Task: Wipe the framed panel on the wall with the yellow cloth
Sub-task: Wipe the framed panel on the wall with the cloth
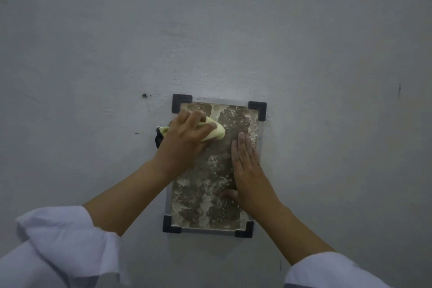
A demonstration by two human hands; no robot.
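Observation:
A framed panel [236,121] hangs on the grey wall, with a thin pale frame, black corner pieces and a dark surface blotched with white residue. My left hand [184,134] is closed around a bunched yellow cloth [216,132] and presses it on the panel's upper left part. A yellow tip of the cloth sticks out past the frame's left edge beside something black behind my hand. My right hand [249,168] lies flat on the panel's right side, fingers straight and pointing up, holding nothing.
A small screw or hole [144,95] sits in the wall left of the panel's top corner. A short dark mark [399,88] shows far right. Bare grey wall surrounds the panel. White sleeves cover both forearms at the bottom.

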